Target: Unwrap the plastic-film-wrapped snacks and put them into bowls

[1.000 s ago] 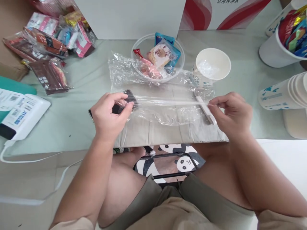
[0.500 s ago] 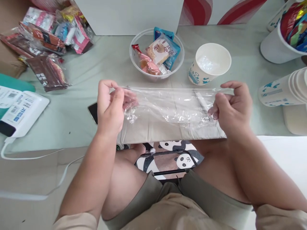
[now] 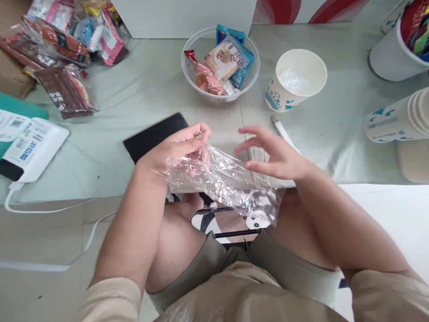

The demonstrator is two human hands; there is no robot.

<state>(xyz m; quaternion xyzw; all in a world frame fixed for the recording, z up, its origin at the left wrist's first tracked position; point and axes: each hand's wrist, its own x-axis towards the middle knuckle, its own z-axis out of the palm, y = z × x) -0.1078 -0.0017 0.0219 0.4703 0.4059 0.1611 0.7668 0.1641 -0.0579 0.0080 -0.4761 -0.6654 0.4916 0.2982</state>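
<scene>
- The left hand (image 3: pixel 174 150), at frame centre, pinched crumpled clear plastic film (image 3: pixel 228 183).
- The right hand (image 3: pixel 275 156), fingers spread, gripped nothing and hovered over the film's right part.

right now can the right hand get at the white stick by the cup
Probably yes: the right hand is open, and the white stick lies uncovered right beyond it, nothing between; the left hand holds the plastic film.
</scene>
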